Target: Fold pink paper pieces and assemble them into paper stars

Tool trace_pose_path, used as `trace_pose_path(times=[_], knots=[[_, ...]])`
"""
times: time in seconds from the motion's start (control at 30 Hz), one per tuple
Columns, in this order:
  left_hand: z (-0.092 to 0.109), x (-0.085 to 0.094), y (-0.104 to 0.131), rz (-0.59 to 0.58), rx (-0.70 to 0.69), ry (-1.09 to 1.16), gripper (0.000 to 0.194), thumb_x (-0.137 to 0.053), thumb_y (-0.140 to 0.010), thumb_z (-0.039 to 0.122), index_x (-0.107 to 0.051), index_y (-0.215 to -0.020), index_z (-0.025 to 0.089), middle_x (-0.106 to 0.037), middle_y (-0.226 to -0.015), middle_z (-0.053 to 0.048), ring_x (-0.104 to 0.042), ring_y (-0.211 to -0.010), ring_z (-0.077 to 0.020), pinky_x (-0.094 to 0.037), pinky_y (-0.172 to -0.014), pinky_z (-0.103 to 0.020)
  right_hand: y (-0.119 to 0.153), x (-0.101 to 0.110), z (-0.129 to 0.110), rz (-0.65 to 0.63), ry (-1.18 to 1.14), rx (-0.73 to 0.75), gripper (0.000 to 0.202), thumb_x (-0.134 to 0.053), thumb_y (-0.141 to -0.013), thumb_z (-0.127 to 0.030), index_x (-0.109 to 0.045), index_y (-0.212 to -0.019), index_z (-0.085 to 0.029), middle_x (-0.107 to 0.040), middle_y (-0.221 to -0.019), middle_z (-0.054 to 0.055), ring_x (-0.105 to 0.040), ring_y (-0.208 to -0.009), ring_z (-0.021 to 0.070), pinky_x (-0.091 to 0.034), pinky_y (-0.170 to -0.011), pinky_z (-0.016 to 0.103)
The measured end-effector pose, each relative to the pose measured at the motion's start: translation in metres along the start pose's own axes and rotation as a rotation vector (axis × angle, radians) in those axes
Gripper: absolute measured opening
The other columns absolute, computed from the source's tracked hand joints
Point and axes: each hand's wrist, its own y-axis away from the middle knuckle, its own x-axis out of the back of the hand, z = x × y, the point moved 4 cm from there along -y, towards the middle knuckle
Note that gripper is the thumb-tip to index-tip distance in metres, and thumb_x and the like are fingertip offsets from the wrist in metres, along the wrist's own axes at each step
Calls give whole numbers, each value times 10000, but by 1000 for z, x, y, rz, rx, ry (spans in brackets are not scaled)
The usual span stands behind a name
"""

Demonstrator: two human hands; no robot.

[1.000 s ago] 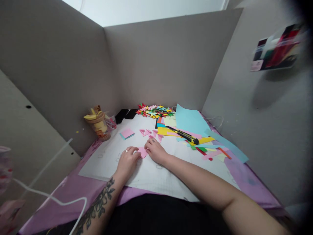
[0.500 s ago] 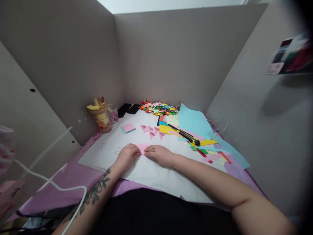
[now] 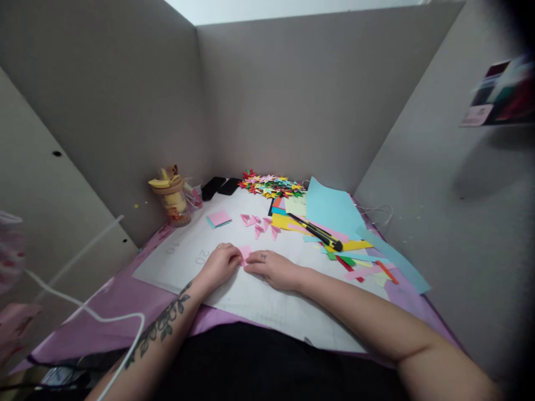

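Between my two hands lies a small piece of pink paper (image 3: 245,252), flat on a large white sheet (image 3: 251,301). My left hand (image 3: 223,262) pinches its left edge with thumb and forefinger. On the right side, my right hand (image 3: 271,267) has its fingers closed on the paper's lower right edge; its fingertips partly cover it. Just beyond are several folded pink paper pieces (image 3: 259,224). A small stack of pink and blue paper squares (image 3: 219,219) sits to their left.
A black and yellow utility knife (image 3: 317,233) rests on coloured paper strips (image 3: 363,259) at right. Behind are a heap of paper stars (image 3: 271,184) and a light blue sheet (image 3: 330,203). A yellow-lidded cup (image 3: 173,197) stands back left; a white cable (image 3: 112,322) crosses my left arm.
The pink paper shows less of its surface between my hands, and its near edge looks folded up. Both hands have shifted only slightly. The view has moved a little.
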Motion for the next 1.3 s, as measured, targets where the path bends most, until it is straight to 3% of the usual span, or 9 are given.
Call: trace_pose_path(times=[0.17,0.4,0.6,0.8,1.3], knots=[[-4,-3,-4,25,29,15,200,-460,-811,222,-648,-766,170,-621,-794,-54,-534,-815,-179,-396,-792,-317,2,3,3,-1,-81,-59,473,-459,-767,-29,-512,-1214,-177,-557,-1202,97,-478,-1133,168,-398,-957,325],[-4,-2,-6,67,59,-53,183,-462,-779,210,-612,-686,162,-590,-759,-53,-523,-780,-180,-395,-781,-327,2,2,4,-16,-68,-50,454,-430,-762,-26,-561,-1159,-203,-542,-1216,79,-483,-1115,179,-398,-947,334],[-7,-4,-7,91,102,-100,167,-467,-758,205,-600,-668,157,-572,-773,-59,-510,-783,-187,-399,-762,-330,1,2,4,-38,-82,-83,537,-428,-741,-16,-503,-1234,-216,-548,-1209,71,-480,-1117,179,-386,-953,348],[-5,-6,-8,85,93,-145,171,-462,-761,189,-604,-674,155,-570,-771,-67,-509,-784,-192,-402,-772,-331,1,0,5,-31,-46,-61,441,-415,-811,-78,-549,-1204,-226,-549,-1201,79,-491,-1091,185,-389,-937,355],[-8,-10,-11,64,173,-219,183,-454,-769,213,-612,-690,165,-584,-806,-79,-506,-794,-204,-393,-765,-319,-2,-1,4,-52,-14,-70,478,-446,-777,-59,-511,-1223,-218,-553,-1160,86,-478,-1081,198,-380,-926,370]])
